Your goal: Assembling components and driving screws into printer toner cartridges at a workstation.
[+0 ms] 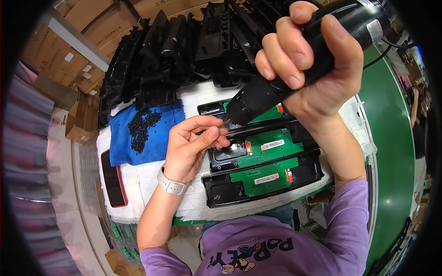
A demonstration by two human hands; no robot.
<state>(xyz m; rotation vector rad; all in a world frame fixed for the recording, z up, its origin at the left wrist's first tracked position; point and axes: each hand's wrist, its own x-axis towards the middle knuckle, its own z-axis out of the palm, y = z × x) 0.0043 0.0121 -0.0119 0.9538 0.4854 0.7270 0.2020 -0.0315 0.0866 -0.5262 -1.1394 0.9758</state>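
My right hand (317, 69) is wrapped around a black electric screwdriver (255, 99), tilted with its nose down and to the left. Beside the driver's tip, the thumb and forefinger of my left hand (191, 142) are pinched together; what sits between them is too small to make out. Below both hands lie three black plastic housings, each with a green circuit board: the nearest housing (223, 191), the middle one with its board (276, 154), and the far housing (209, 109), partly covered by the driver. Left of my left hand, a pile of small black screws (140, 129) rests on a blue cloth (170, 122).
Many black plastic housings (165, 46) stand stacked along the back of the white-covered table (142, 184). A phone with a red edge (113, 179) lies at the left. To the right runs a green surface (393, 161); cardboard boxes (60, 46) fill the far left.
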